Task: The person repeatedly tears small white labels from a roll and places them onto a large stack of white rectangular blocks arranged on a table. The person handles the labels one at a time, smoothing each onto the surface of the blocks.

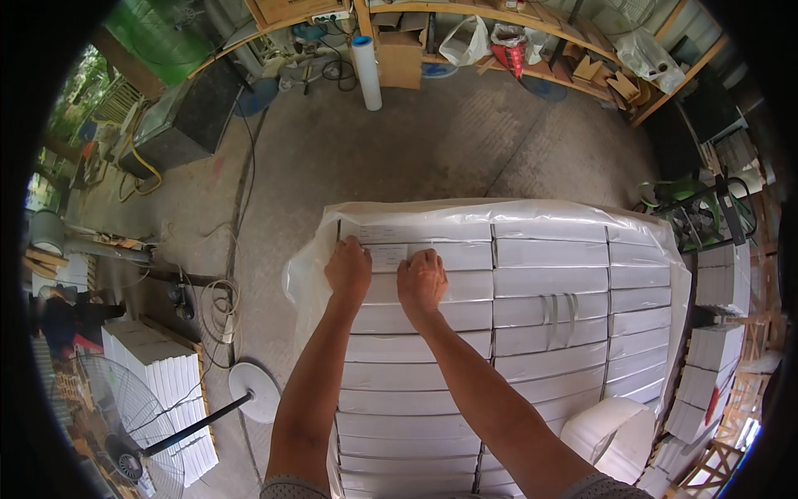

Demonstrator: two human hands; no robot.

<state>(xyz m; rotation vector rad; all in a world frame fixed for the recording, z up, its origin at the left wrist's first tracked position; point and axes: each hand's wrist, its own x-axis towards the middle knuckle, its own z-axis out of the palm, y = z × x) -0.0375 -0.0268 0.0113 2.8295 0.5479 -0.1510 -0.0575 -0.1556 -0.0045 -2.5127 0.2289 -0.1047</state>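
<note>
Rows of flat white boxes (416,345) lie close together in front of me, with clear plastic film (307,274) around their outer edges. On a box near the far left corner is a white paper label (387,257) with small print. My left hand (349,266) is closed at the label's left edge, fingers curled down. At its right edge my right hand (423,279) is closed too, the fingertips pressed together at the paper. Both hands hide parts of the label's edges. A thick white roll (611,434) lies on the boxes at the lower right.
A pedestal fan (129,457) and a stack of white boxes (162,374) stand at left. Coiled cable (220,309) lies on the concrete floor. A white tube (366,75) stands beyond, before wooden shelving (490,15). More white boxes (706,366) are stacked at right.
</note>
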